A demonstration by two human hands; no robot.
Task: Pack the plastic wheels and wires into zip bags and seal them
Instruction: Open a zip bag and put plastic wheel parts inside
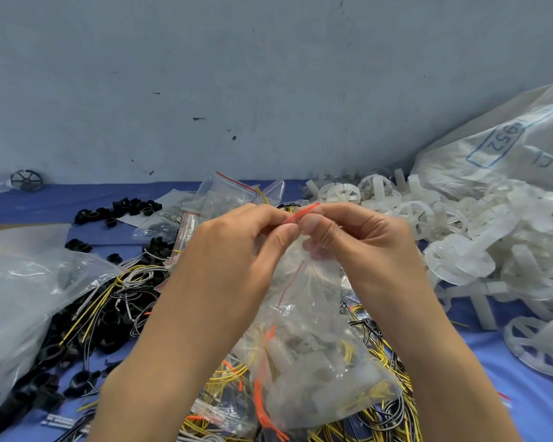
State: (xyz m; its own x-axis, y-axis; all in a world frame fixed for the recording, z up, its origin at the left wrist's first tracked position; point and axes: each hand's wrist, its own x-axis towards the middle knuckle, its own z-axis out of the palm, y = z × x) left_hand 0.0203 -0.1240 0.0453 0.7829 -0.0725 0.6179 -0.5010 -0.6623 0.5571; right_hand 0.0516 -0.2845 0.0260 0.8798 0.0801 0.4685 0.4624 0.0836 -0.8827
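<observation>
Red closure strip [301, 211] tops the clear zip bag [313, 362], and in the head view both hands pinch the bag there. The left hand [233, 250] and right hand [361, 240] meet thumb to thumb on the strip with fingers curled tight. The bag hangs below them over the middle of the blue tabletop [530, 400], bulging with white parts and yellow wire. Loose plastic wheels [460, 240] heap toward the right edge, and loose wires [131, 279] lie toward the left and near edges.

The seal looks unfinished. A wire end or fold of film caught in the track would likely leave a gap. The full bag's weight could also pull the strip from the pinch, or pop a half-closed seam.
</observation>
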